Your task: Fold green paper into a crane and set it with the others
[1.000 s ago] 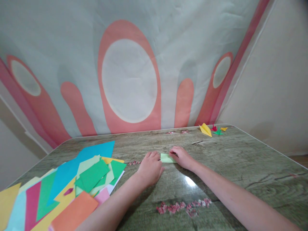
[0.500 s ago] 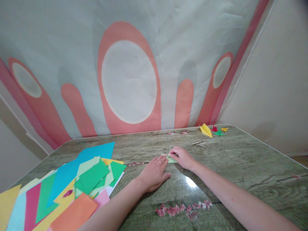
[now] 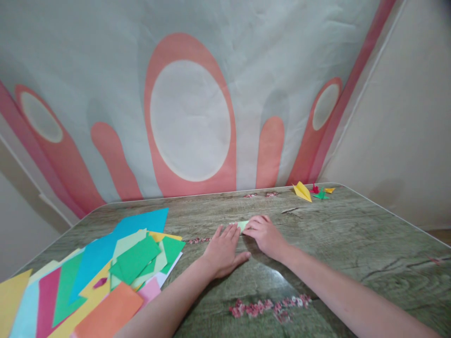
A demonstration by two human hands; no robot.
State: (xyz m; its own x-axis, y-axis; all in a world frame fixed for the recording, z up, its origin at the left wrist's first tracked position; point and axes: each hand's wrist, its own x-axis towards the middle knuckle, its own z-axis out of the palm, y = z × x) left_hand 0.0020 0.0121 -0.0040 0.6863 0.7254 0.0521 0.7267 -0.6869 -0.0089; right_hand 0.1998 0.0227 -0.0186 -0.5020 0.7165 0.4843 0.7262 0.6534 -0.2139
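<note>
A small piece of light green folded paper (image 3: pixel 243 226) lies on the table, mostly covered by my hands. My left hand (image 3: pixel 225 252) rests flat with its fingers stretched over the paper's left end and its thumb out to the side. At the paper's right end, my right hand (image 3: pixel 265 236) has its fingers bent together and its fingertips on the paper's edge. Just how the right thumb grips is hidden.
Many sheets of coloured paper, an orange one (image 3: pixel 109 310) among them, overlap at the left. Folded paper pieces, including a yellow paper plane (image 3: pixel 302 191), sit at the far right. A printed backdrop (image 3: pixel 246 94) stands behind the wood-patterned table (image 3: pixel 352 244).
My right hand has moved slightly left and closer to my left hand, its fingers now pointing down onto the paper. My left hand stays nearly in place with its fingers spread a little more.
</note>
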